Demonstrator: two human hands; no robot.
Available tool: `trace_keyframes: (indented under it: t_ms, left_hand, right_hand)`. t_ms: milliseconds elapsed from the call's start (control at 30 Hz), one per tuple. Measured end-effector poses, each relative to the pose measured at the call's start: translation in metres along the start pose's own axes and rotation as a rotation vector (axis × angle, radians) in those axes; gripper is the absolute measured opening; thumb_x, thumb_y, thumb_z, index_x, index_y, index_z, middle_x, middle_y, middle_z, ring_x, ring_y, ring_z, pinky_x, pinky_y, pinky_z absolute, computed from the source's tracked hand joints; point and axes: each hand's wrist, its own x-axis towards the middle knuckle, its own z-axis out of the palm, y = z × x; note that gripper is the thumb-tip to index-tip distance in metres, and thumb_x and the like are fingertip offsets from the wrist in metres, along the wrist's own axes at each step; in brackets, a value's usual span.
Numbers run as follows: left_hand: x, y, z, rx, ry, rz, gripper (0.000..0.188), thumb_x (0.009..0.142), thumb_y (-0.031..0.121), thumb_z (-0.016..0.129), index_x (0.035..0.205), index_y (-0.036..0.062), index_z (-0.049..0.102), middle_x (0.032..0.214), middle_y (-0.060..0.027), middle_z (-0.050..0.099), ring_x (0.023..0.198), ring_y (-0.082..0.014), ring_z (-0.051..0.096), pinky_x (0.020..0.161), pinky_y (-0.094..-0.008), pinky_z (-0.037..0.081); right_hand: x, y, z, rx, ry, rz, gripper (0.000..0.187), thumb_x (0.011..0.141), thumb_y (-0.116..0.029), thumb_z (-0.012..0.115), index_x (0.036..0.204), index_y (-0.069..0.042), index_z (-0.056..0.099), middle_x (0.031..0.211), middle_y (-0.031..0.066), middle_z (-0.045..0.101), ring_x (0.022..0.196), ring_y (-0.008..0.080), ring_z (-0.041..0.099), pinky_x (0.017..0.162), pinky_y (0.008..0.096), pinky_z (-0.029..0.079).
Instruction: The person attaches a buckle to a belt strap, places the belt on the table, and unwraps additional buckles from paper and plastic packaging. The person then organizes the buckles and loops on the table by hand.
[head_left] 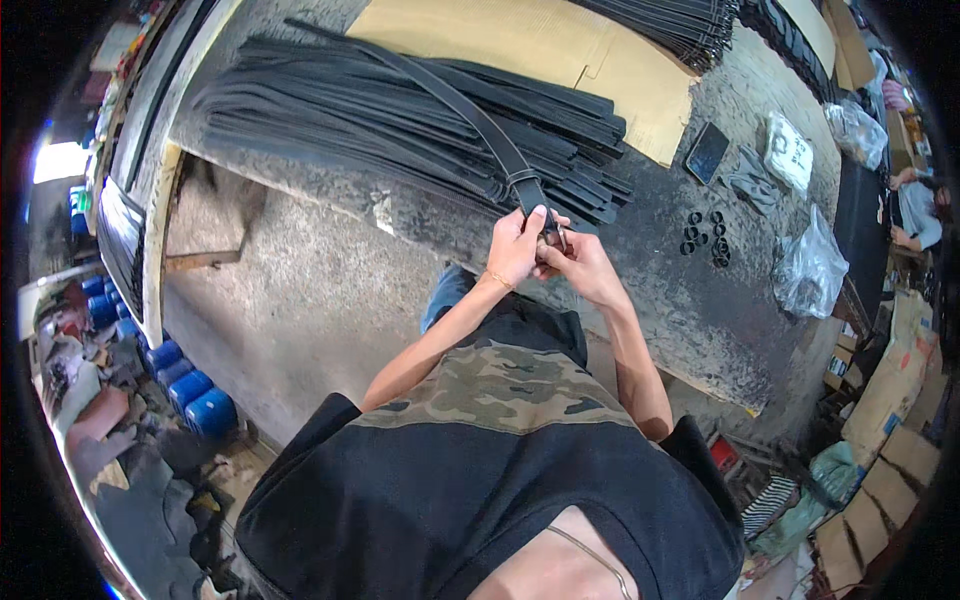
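Head view: the person's left hand [515,248] is closed, its thumb pressing down on one end of a long black belt with pale edge stitching [480,120]. Their right hand [590,272] is bent inward, fingers curled about a small metal buckle [556,237] at that end; its exact grip is partly hidden. Both hands meet by the near edge of the worn grey table [660,290], probably to steady the small fitting. The belt's length runs back across a thick bundle of dark flat strips [350,120], which seems to bear its weight. Toward the table's right edge, small black rings [705,240] sit grouped, apparently for easy reach, near a crumpled clear plastic bag [810,265].
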Motion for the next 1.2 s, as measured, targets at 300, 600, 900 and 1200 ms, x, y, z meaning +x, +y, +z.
trace_keyframes:
  t_ms: [300,600,900,1200]
  left_hand:
    - [-0.039,-0.006,-0.026,-0.249,0.041,-0.035,0.023,0.098,0.019,0.045,0.101,-0.0028,0.053,0.092,-0.0157,0.066,0.078,-0.0186,0.065,0.066,-0.0290,0.054]
    - [-0.091,-0.005,-0.085,0.310,0.200,0.153,0.020,0.097,0.018,0.048,0.091,0.0004,0.054,0.070,-0.0037,0.059,0.056,-0.0098,0.057,0.051,-0.0252,0.046]
    - [-0.135,-0.033,-0.123,-0.439,-0.010,0.109,0.039,0.100,0.034,0.030,0.097,0.0016,0.052,0.077,-0.0075,0.060,0.060,-0.0157,0.057,0.056,-0.0273,0.046]
    - [-0.146,-0.044,-0.117,-0.352,0.243,0.179,0.014,0.096,0.013,0.048,0.099,0.0000,0.051,0.081,-0.0069,0.061,0.063,-0.0122,0.059,0.054,-0.0252,0.050]
  right_hand:
    - [-0.015,0.016,0.040,0.052,-0.166,-0.028,0.022,0.095,-0.016,0.051,0.093,0.003,0.062,0.076,0.0043,0.063,0.070,0.0140,0.063,0.066,0.0290,0.054]
    - [0.005,0.015,0.073,-0.005,-0.096,-0.026,0.031,0.091,-0.027,0.061,0.100,0.002,0.064,0.091,0.0057,0.066,0.082,0.0139,0.060,0.078,0.0303,0.049]
    - [0.005,0.026,0.159,0.132,0.017,0.120,0.022,0.083,-0.018,0.070,0.074,0.001,0.062,0.063,0.0061,0.060,0.038,0.0119,0.048,0.030,0.0284,0.040]
    - [0.010,0.049,0.174,0.025,0.177,-0.054,0.029,0.082,-0.023,0.072,0.065,-0.003,0.060,0.056,0.0000,0.052,0.038,0.0077,0.042,0.030,0.0257,0.032]
